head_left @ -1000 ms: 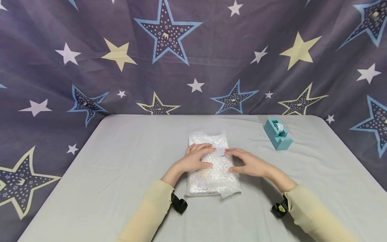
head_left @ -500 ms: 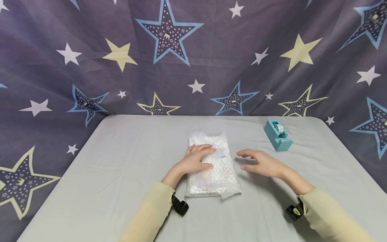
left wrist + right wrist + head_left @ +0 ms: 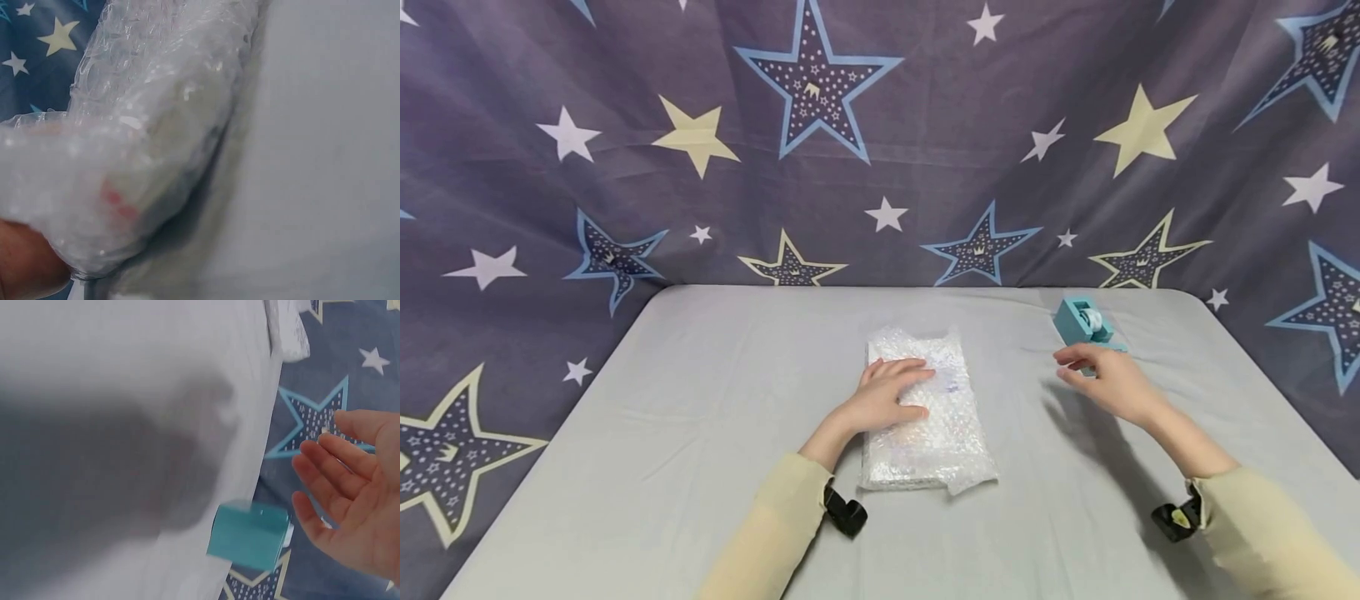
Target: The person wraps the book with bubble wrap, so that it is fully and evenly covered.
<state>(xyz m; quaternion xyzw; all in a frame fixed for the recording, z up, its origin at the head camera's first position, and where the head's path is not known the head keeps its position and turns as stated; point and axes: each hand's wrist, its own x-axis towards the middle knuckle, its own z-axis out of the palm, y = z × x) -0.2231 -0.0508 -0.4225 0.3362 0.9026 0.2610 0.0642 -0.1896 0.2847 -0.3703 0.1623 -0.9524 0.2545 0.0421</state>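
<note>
A flat, bubble-wrapped package [image 3: 942, 425] lies at the middle of the table; what is inside cannot be made out. My left hand [image 3: 883, 398] rests on its left side, fingers spread across the wrap. The package [image 3: 156, 137] fills much of the left wrist view, with a bit of reddish print showing through. Over by the teal tape dispenser [image 3: 1072, 321], my right hand [image 3: 1112, 383] hovers above the table with loosely bent fingers and nothing in it. It covers the dispenser's near end in the head view. In the right wrist view the dispenser [image 3: 250, 536] appears below the fingers, apart from them.
A pale grey cloth [image 3: 730, 375] covers the table. Behind the far edge hangs a dark purple curtain [image 3: 880, 108] printed with stars. A black wrist camera [image 3: 846, 511] is strapped on the left arm, another camera [image 3: 1177, 521] on the right.
My right hand has left the package's right side and moved rightward to the tape dispenser. The left hand has stayed on the package, which has not moved.
</note>
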